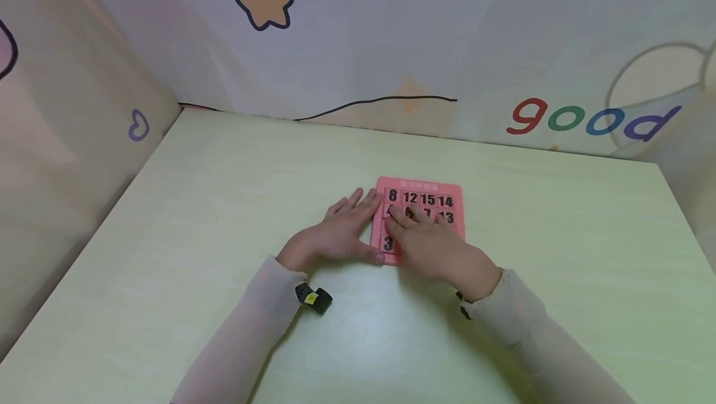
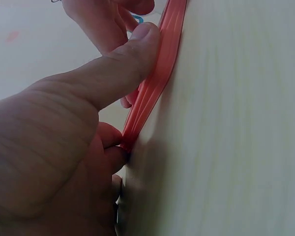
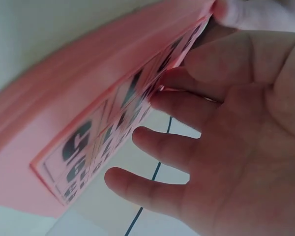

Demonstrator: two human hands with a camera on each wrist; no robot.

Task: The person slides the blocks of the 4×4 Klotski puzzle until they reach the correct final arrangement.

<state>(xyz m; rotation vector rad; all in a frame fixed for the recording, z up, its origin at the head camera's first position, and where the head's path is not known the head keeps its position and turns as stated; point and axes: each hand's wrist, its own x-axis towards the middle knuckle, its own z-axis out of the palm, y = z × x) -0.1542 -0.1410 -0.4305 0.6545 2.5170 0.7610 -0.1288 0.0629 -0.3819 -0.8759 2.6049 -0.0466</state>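
Observation:
A pink number slide puzzle with black digits on square tiles lies on the table. My left hand rests along its left edge, fingers extended, thumb at the near left corner. The left wrist view shows that thumb touching the side of the pink frame. Over the puzzle's lower part reaches my right hand, its fingertips on the tiles and the palm hiding several of them. In the right wrist view its fingers are spread and fairly straight, near the tiles.
The puzzle stands on a pale green table. A printed wall rises behind, with a star and the word "good", and another wall stands at the left. A black device is strapped at my left wrist.

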